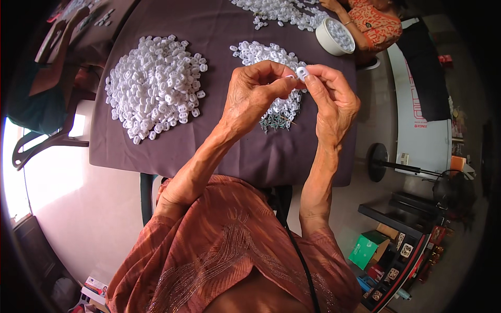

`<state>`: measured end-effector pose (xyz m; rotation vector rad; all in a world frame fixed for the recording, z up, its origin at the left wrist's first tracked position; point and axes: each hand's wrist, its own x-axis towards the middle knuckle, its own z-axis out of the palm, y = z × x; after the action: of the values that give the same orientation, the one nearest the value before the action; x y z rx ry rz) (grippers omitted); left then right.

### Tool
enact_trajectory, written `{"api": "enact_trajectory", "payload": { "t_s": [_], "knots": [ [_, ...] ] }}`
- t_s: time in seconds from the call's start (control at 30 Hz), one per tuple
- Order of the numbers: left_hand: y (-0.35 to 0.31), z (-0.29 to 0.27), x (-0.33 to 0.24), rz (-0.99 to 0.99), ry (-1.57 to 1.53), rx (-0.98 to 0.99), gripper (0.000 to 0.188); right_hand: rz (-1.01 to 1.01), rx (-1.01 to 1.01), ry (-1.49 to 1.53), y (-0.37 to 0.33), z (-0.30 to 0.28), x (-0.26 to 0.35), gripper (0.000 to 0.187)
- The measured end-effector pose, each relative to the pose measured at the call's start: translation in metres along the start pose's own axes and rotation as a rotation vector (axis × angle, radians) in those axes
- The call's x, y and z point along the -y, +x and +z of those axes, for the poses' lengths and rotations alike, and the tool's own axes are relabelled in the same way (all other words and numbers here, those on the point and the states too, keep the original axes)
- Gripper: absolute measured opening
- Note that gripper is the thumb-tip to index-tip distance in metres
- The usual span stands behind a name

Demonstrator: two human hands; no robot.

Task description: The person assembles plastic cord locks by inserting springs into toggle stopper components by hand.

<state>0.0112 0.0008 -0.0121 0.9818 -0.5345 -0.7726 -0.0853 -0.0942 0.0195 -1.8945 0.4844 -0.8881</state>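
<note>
Both of my hands meet above the table, over a pile of small white plastic pieces with two holes each (258,52). Between the thumb and fingers of my right hand (334,101) is one white two-holed plastic piece (301,72). My left hand (249,96) is closed in a pinch right beside that piece, its fingertips hiding most of whatever is in them. Below the hands, at the near side of the pile, lies a cluster of small metal screws (275,123). My hands cover part of the white pile.
A larger heap of white pieces (154,86) lies to the left on the brown tablecloth (209,151). More pieces (292,13) are spread at the far side, near a white tub (334,37) and a person in orange (373,23). Another person's arm (52,73) shows at far left.
</note>
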Motion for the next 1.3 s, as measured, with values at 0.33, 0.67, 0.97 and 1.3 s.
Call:
{"api": "enact_trajectory", "payload": {
  "t_s": [0.33,0.67,0.97,1.3],
  "knots": [
    [0.003,-0.001,0.007,-0.074,-0.237,0.039,0.009,0.015,0.022,0.081,0.001,0.002,0.002,0.012],
    [0.002,0.004,0.004,-0.053,-0.164,-0.011,0.014,-0.026,0.012,0.046,-0.001,0.001,0.0,0.012],
    [0.001,0.007,0.009,-0.045,-0.16,-0.076,0.017,-0.068,-0.017,-0.009,-0.003,0.004,-0.004,0.012],
    [0.005,0.0,0.014,-0.112,-0.308,-0.007,0.022,-0.055,-0.025,-0.013,-0.002,0.003,-0.009,0.013]
  ]
}}
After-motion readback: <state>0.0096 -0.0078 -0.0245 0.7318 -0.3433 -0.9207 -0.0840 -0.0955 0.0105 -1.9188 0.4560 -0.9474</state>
